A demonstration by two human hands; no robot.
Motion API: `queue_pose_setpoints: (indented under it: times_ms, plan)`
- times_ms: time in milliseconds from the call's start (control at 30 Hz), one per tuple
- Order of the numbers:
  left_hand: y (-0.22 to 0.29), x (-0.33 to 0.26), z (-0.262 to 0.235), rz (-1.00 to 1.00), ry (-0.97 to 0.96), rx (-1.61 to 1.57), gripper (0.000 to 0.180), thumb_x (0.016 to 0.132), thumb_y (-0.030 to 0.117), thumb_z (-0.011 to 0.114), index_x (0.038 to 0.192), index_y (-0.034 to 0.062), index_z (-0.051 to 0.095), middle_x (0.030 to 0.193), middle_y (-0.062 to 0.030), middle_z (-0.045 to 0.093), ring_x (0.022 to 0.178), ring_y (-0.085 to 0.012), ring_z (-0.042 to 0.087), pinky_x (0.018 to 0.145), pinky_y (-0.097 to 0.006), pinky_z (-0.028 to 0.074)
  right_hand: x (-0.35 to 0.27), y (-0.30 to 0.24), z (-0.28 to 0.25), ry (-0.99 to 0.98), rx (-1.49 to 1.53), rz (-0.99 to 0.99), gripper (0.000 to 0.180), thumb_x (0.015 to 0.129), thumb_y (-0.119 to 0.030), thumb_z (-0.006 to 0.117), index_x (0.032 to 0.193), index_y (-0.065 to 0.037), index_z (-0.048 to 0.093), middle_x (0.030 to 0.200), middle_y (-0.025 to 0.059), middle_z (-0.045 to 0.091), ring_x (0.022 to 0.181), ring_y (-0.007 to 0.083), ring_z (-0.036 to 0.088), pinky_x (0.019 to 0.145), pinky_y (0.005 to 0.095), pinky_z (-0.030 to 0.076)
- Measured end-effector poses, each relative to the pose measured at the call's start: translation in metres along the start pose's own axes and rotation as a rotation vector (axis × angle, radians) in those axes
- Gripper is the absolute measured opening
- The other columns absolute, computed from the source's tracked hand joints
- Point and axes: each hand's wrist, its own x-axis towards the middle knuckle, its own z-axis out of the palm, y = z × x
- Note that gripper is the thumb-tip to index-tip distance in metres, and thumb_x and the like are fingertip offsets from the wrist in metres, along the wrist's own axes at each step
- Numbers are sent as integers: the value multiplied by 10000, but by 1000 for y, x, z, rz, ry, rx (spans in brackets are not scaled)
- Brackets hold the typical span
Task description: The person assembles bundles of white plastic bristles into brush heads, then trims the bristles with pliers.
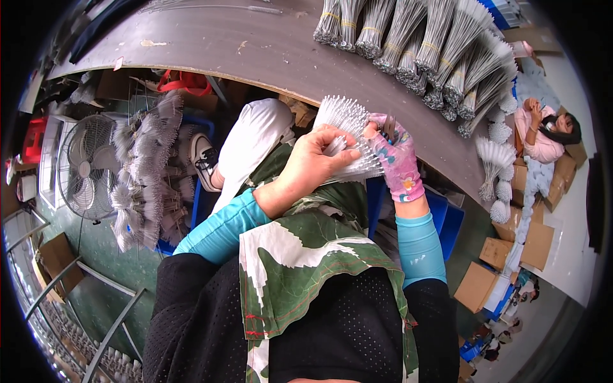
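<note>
A grey table [255,45] carries tied bundles [434,45] of grey brushes. A fan [83,167] stands on the green floor at left, beside a blue crate [199,198] heaped with more brushes. Cardboard boxes [504,255] lie at right, near a seated person [543,131] in pink.

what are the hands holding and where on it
The left hand clasps a fanned bundle of white brushes around its stems; the gloved right hand pinches its right edge.

Turquoise sleeves [223,226], pink floral glove [397,159], leaf-print apron [300,255]
</note>
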Motion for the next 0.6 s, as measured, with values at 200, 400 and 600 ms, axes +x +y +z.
queue_pose_setpoints:
  times_ms: [200, 400, 600]
  plan:
    - [5, -7, -3, -161, -118, -323, 125, 826, 135, 687, 904, 59, 626, 822, 63, 562, 746, -22, 461, 679, -194, 385, -3, -13, -10, -33, -104, -64, 181, 939, -149, 523, 1040, -12, 585, 978, 21, 632, 855, 73, 537, 796, 225, 429]
    - [9, -6, -7, -220, -228, -357, 115, 880, 147, 620, 935, 46, 611, 838, 60, 564, 778, -19, 467, 716, -186, 388, -17, -48, -20, -16, -126, 24, 195, 944, -126, 497, 1084, 0, 547, 996, 41, 600, 746, 54, 535, 588, 176, 421]
    - [7, -3, -12, -189, -346, -334, 118, 910, 145, 569, 966, 44, 596, 885, 54, 562, 829, -24, 471, 750, -194, 391, -42, -78, -21, -230, 70, 320, 161, 947, -170, 474, 1021, -35, 523, 742, 26, 566, 569, 77, 556, 422, 173, 392]
